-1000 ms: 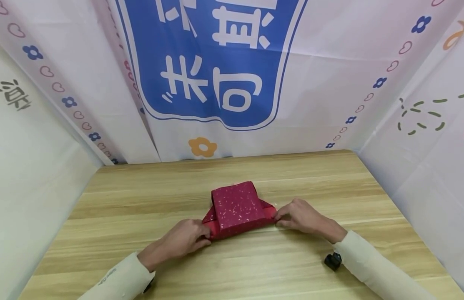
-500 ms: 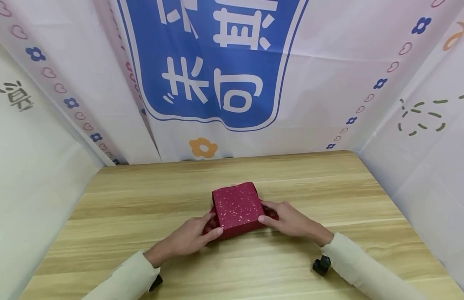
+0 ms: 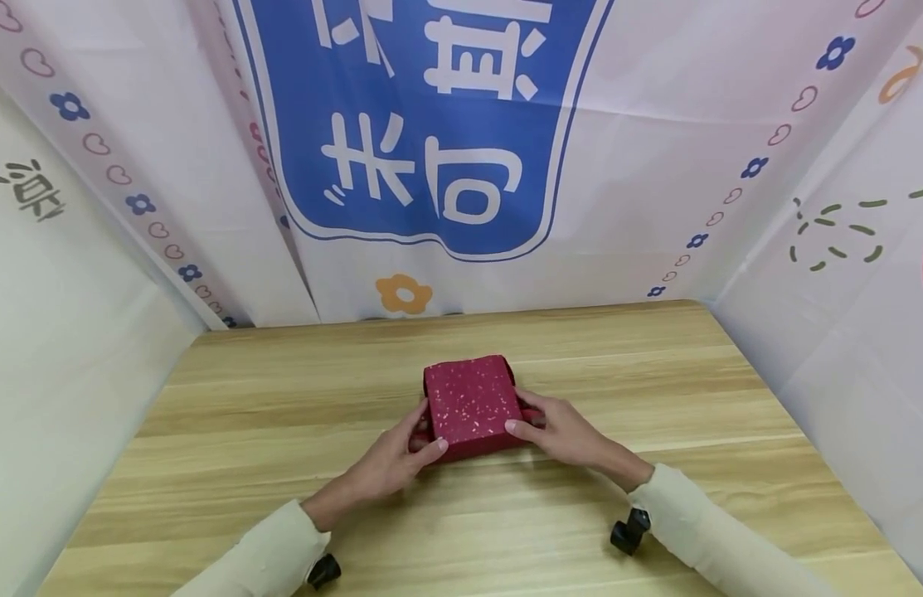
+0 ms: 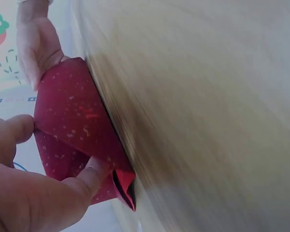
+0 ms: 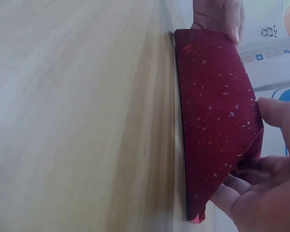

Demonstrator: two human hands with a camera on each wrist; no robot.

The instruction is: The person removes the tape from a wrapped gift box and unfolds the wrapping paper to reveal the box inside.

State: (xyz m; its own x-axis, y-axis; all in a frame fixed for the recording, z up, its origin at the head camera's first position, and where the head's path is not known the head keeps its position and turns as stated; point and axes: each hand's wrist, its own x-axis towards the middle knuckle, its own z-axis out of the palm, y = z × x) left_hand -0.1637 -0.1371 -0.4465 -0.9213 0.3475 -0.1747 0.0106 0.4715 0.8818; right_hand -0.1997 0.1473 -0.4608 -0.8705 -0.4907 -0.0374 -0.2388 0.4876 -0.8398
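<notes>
A dark red folded paper flecked with gold, boxy in shape with a flat square top, sits on the wooden table between both hands. My left hand grips its left side, thumb on the front left corner and fingers at the side flap. From the right, my right hand holds it likewise, thumb over the top's front corner. In the left wrist view, fingertips press into the slanted fold of the red paper, whose brighter red inner side shows at the near corner. The right wrist view shows the paper's long front face.
The wooden table reaches a printed cloth backdrop at the back, with pale cloth walls on both sides. Small black devices are worn under the wrists at the sleeves.
Both hands have moved inward from the outer ends of the side flaps to the paper's sides, thumbs now on the front corners. The paper has shifted slightly away from me.
</notes>
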